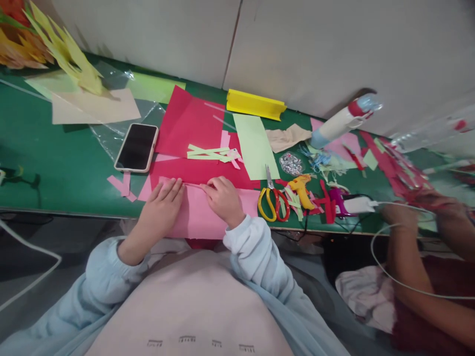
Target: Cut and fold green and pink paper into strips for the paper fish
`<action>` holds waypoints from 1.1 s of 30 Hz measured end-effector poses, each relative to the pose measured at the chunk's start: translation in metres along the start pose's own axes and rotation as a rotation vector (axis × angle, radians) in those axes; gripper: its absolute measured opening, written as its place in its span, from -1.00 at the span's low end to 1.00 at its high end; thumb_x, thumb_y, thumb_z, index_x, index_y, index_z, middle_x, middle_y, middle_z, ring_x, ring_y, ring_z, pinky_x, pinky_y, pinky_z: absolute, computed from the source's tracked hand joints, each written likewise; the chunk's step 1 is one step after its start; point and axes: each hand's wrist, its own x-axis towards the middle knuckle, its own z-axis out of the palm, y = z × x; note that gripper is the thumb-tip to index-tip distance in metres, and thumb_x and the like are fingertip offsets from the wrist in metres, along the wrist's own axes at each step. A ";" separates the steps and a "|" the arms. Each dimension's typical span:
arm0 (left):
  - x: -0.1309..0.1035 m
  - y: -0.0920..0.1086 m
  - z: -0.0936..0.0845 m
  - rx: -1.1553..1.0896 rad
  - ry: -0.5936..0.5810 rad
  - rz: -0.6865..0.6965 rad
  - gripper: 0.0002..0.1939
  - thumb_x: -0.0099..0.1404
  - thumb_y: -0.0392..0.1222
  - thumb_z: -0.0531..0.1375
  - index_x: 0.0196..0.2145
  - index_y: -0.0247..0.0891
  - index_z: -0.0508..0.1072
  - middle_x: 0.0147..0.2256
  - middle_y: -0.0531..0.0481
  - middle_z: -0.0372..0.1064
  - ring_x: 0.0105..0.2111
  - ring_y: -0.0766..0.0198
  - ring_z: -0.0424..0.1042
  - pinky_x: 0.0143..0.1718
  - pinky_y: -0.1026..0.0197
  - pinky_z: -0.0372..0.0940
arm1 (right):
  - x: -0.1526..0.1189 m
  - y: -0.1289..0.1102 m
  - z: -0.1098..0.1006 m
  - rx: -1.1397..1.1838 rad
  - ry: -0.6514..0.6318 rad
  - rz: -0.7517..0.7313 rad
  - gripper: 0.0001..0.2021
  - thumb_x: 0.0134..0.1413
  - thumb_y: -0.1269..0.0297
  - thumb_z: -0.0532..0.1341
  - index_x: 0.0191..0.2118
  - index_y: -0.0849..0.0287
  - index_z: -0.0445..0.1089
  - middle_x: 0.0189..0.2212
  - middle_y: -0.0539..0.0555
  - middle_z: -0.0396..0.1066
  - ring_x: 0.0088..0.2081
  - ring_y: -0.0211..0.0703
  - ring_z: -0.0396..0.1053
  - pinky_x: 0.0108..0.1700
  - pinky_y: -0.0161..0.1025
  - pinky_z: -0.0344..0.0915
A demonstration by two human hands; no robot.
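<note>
A sheet of pink paper (200,222) lies at the table's front edge and hangs a little over it, with a narrow fold along its far side. My left hand (165,202) rests flat on the left end of that fold, fingers stretched out. At the fold's right part, my right hand (224,200) has its thumb and fingers closed on the paper's edge. Just beyond both hands lie red sheets (196,121), with light green and pink paper strips (210,153) on top. Scissors (272,198) with yellow and red handles lie right of my right hand.
A phone (136,147) lies left of the red sheets. To the right are a light green sheet (256,146), a yellow glue gun (302,190), paper scraps and a bottle (343,121). Another person's hands (403,215) work at far right near a white cable (393,205).
</note>
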 end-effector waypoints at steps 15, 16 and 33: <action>-0.002 0.019 -0.011 0.040 -0.014 -0.077 -0.56 0.41 -0.37 -0.08 0.11 -0.52 0.44 0.18 -0.44 0.32 0.22 -0.16 0.29 0.21 -0.17 0.21 | -0.006 0.005 0.009 0.003 0.118 -0.102 -0.72 0.35 0.37 0.07 -0.23 0.16 0.56 -0.29 0.11 0.43 -0.21 -0.14 0.20 -0.12 -0.18 0.16; -0.002 0.020 -0.012 0.047 -0.016 -0.088 -0.55 0.41 -0.38 -0.07 0.12 -0.51 0.43 0.19 -0.44 0.31 0.21 -0.16 0.31 0.19 -0.16 0.24 | -0.006 0.005 0.009 0.003 0.126 -0.105 -0.72 0.35 0.37 0.07 -0.24 0.16 0.56 -0.30 0.11 0.43 -0.22 -0.14 0.20 -0.13 -0.18 0.16; -0.004 0.023 -0.006 -0.080 -0.090 -0.188 -0.46 0.39 -0.41 -0.16 0.22 -0.66 0.28 0.25 -0.53 0.14 0.25 -0.18 0.24 0.25 -0.18 0.18 | -0.006 0.004 0.007 0.025 0.071 -0.091 -0.68 0.36 0.37 0.03 -0.24 0.17 0.55 -0.29 0.12 0.42 -0.20 -0.13 0.19 -0.10 -0.17 0.16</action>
